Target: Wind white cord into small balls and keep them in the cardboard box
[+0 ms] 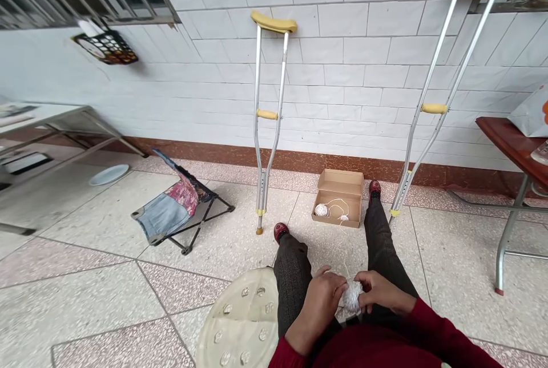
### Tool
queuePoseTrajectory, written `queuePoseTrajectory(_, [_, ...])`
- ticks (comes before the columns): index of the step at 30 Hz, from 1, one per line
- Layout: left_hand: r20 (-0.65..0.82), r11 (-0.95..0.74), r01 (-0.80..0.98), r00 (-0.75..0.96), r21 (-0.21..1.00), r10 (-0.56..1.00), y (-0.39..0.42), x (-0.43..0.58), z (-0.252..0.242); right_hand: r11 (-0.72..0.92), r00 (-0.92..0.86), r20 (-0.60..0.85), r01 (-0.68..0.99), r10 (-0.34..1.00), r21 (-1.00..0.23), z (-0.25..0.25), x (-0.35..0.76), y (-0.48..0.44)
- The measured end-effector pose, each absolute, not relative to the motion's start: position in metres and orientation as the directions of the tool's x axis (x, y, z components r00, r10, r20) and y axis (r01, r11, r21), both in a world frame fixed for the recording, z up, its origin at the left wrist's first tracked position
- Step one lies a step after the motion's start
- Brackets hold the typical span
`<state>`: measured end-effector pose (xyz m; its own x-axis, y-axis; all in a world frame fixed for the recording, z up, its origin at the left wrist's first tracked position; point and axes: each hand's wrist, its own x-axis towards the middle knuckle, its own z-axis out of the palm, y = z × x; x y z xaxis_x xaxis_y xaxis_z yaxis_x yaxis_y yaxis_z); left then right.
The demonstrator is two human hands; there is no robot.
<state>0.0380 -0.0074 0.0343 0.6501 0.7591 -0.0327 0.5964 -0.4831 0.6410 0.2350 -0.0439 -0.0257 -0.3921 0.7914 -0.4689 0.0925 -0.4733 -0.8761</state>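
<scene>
**Over the lap: both grips closed on a ball of string**

Left grip [319,295] is curled round the ball of string [353,297] from its side, thumb on top. Right grip [380,292] pinches the opposite side. Both are closed on it, no gap showing. The ball sits between the knees, close to the body, clear of the floor.

Handling, my read: one grip should hold steady while the other lays the strand. Turn the ball a little between wraps so it builds round, not lopsided. Light tension only, since a thin strand like this will likely snag.

Hard to make out:
- The strand leaving the ball is nearly lost against the speckled floor. Can't confirm it runs to the second ball [321,210] in the cardboard box [340,181] between the feet.
- The fingertips under the ball are hidden.
- The round plastic piece [240,322] beside the left leg is cut off by the frame edge, so I can't say what it is.
</scene>
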Motion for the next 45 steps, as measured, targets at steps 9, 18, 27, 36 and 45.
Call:
queuePoseTrajectory(9, [-0.064,-0.294,0.513,0.569,0.806,0.820,-0.012,0.041,0.018,-0.492,-0.380,-0.350,-0.394,0.856,-0.776,0.031,0.250,-0.035])
queuePoseTrajectory(18, [-0.169,-0.143,0.425,0.614,0.894,0.771,-0.022,0.060,0.017,-0.452,-0.305,-0.336,-0.527,0.891,-0.719,0.047,0.249,-0.011])
queuePoseTrajectory(27, [-0.143,-0.028,0.296,0.540,0.955,0.829,0.001,0.037,0.025,-0.348,-0.219,-0.271,-0.581,0.937,-0.736,0.084,0.274,-0.010])
queuePoseTrajectory(36, [-0.037,-0.267,0.494,0.523,0.827,0.851,0.033,0.026,0.025,-0.144,0.078,-0.268,-0.684,0.960,-0.715,0.138,0.307,-0.027])
queuePoseTrajectory(45, [0.056,-0.143,0.220,0.360,0.965,0.931,0.057,0.025,-0.002,-0.067,0.100,-0.184,-0.685,0.978,-0.725,0.159,0.311,-0.069])
